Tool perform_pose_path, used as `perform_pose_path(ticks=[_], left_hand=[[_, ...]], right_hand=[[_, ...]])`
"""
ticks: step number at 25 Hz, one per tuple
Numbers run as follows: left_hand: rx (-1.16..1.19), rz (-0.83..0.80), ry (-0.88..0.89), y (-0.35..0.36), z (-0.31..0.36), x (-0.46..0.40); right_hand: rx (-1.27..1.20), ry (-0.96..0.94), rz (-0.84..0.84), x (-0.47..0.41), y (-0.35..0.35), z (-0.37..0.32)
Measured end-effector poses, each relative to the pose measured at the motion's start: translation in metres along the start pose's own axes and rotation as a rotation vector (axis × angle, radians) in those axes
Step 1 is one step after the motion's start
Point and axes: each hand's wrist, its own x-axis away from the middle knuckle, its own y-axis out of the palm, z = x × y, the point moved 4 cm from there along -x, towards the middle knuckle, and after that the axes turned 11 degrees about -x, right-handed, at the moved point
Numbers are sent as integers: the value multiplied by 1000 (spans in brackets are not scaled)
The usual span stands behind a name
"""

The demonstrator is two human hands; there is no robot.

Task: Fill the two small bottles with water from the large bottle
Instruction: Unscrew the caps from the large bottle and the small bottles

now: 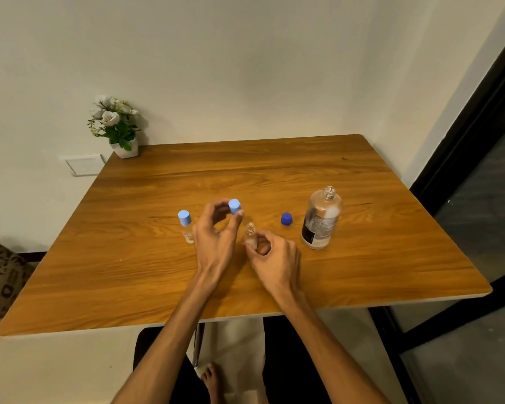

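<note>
On the wooden table, my left hand pinches a light blue cap between thumb and fingers, lifted above the table. My right hand grips the base of an uncapped small clear bottle standing upright just right of the left hand. A second small bottle with a light blue cap stands at the left, partly behind my left hand. The large clear bottle stands uncapped at the right, and its dark blue cap lies on the table beside it.
A small potted plant with white flowers stands at the table's far left corner against the wall. A dark door frame runs along the right. A patterned cushion sits low at the left, beyond the table edge.
</note>
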Motion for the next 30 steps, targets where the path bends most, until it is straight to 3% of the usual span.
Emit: perform_pose_path(ticks=[5,10,12,15,20,23,27,30], left_hand=[[-365,-202,-98,31,-33,-22],[-416,-230,-56,32,-35,-12],[-296,-158,-67,21,-29,-3],[-143,3,67,2,-7,19],[-303,261,302,-42,7,29],[-438,175,215,-69,-16,-1],[-582,-160,276,-80,-32,-35],[-541,-192,302,-84,-33,-39]], right_hand=[[49,18,-24,-3,-5,9],[38,-5,-32,0,-14,19],[-46,-30,30,6,-30,24],[-155,-63,128,15,-64,28],[-362,-70,107,25,-74,2],[-412,-64,-83,31,-24,-31],[-334,-16,-244,17,56,-66],[-240,-4,-291,5,89,-75]])
